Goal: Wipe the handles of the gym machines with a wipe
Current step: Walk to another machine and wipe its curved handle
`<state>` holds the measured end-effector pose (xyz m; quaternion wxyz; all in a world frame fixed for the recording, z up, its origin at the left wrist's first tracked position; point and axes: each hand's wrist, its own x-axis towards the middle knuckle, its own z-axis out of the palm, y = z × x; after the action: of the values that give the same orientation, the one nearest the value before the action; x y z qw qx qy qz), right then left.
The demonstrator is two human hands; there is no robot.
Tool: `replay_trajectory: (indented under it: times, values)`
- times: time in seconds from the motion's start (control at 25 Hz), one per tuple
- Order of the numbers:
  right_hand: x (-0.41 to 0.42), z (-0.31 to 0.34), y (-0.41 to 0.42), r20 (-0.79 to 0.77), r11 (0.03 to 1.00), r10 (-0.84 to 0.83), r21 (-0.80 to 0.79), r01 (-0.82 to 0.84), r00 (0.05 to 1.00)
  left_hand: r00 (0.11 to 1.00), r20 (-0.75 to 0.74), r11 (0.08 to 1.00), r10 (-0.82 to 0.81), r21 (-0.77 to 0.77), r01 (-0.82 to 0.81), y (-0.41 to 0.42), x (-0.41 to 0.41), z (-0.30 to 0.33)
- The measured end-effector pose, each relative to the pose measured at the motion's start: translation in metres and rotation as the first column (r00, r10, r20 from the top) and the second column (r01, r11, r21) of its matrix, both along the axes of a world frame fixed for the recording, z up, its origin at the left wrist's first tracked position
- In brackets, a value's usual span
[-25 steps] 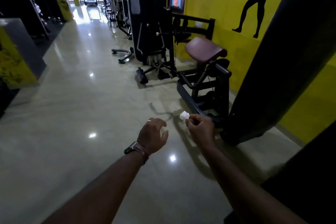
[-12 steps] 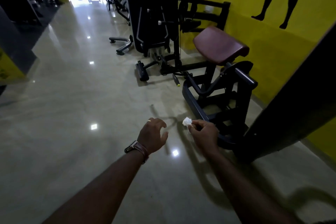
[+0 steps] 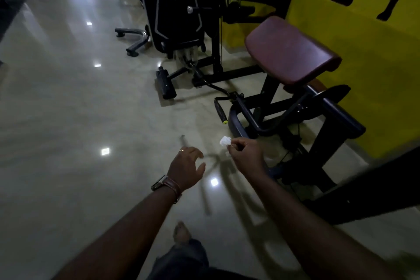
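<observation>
My right hand (image 3: 246,154) pinches the wipe (image 3: 225,141), left hand (image 3: 186,167) loosely spread; the handle (image 3: 220,111) ahead remains unwiped.

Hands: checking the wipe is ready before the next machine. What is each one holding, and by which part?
The right hand pinches the crumpled white wipe by its near edge. The left hand holds nothing.

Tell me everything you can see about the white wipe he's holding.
The wipe is a small, white, crumpled wad that looks like tissue or thin cloth, bunched rather than spread flat. The right hand pinches it between thumb and fingertips, so most of it sticks out up and to the left of the grip. It is held in the air above the glossy floor, short of the machine's black handle with the yellow end cap. Nothing else touches it; the left hand is apart and empty.
</observation>
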<state>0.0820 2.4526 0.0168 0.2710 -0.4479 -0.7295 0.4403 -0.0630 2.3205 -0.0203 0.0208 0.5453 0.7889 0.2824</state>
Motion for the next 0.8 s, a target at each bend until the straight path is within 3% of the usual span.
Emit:
replay_trajectory:
  times: [0.28,0.48,0.64,0.76,0.8]
  values:
    - [-0.099,-0.025,0.112,0.128,0.998,-0.047,-0.028,0.051,0.991,0.994,0.054,0.988,-0.096,-0.119,0.102,0.132,-0.123,-0.031]
    - [-0.13,-0.081,0.185,0.239,0.991,-0.113,-0.047,0.128,0.964,0.983,0.148,0.949,-0.111,-0.277,0.149,0.212,-0.157,-0.064]
    - [-0.151,-0.136,0.242,0.345,0.992,-0.057,-0.084,0.091,0.937,0.968,0.252,0.94,-0.011,-0.327,0.096,0.282,-0.174,-0.098]
    - [-0.167,-0.177,0.258,0.338,0.994,0.004,0.1,-0.04,0.941,0.944,0.317,0.942,0.093,-0.336,0.02,0.329,-0.185,-0.119]
    - [-0.171,-0.193,0.26,0.31,0.999,0.043,0.012,-0.049,0.95,0.926,0.348,0.939,0.145,-0.342,-0.019,0.343,-0.188,-0.123]
